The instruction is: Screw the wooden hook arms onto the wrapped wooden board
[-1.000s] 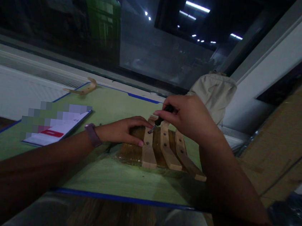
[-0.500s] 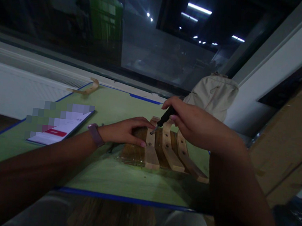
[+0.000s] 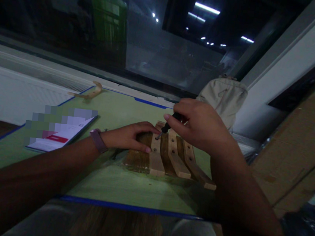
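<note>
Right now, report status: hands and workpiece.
Left hand flat on slatted wooden panel. Right hand gripping black-handled screwdriver, tip at leftmost slat. Nothing obstructing.

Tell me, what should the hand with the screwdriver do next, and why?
Probably turn the screwdriver in place. The right hand has its tip on the leftmost wooden slat, apparently at a hole, while the left hand presses that slat down. Whether a screw sits there is too dark to tell.

- Bench (image 3: pixel 105 182): pale green with blue edging.
- Slats (image 3: pixel 170 158): light tan on darker brown wood.
- Screwdriver (image 3: pixel 171 122): black handle.
- Wristband (image 3: pixel 98 140): mauve.
- Bag (image 3: pixel 224 97): beige.
</note>
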Action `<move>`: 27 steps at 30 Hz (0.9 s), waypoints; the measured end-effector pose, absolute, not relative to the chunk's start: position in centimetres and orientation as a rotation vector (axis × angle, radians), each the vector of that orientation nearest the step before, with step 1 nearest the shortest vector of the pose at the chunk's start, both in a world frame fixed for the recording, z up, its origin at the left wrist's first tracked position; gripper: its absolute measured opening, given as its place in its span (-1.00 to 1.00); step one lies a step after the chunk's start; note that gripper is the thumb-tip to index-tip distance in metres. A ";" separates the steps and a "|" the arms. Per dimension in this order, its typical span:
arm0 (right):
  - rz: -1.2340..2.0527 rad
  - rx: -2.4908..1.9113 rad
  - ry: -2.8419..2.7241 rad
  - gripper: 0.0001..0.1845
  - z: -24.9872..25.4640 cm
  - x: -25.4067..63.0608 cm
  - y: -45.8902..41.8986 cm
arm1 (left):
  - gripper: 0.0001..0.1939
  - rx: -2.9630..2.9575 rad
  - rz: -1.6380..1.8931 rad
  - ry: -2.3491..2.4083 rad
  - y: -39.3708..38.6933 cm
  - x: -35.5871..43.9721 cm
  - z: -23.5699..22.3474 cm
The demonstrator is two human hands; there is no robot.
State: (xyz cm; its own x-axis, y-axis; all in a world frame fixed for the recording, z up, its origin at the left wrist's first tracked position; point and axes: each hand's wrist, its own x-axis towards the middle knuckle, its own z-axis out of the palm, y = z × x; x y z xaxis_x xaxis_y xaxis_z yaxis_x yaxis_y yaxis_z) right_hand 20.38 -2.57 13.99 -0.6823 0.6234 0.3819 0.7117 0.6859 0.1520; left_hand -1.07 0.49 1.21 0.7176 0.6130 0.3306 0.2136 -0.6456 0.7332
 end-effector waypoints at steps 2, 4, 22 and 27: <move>-0.424 -1.094 -2.561 -0.65 13.6 20.1 -2.4 | -0.43 2.226 0.745 0.628 0.4 -1.0 1.3; -0.328 -1.040 -2.558 -0.67 13.3 20.0 -2.1 | -0.43 2.222 0.747 0.627 0.4 -1.0 1.3; 0.016 -0.970 -2.420 -0.76 13.1 20.2 -1.5 | -0.42 2.213 0.756 0.639 0.4 -1.0 1.2; -0.317 -1.083 -2.581 -0.65 12.8 19.5 -1.5 | -0.44 2.220 0.769 0.615 0.5 -1.0 1.2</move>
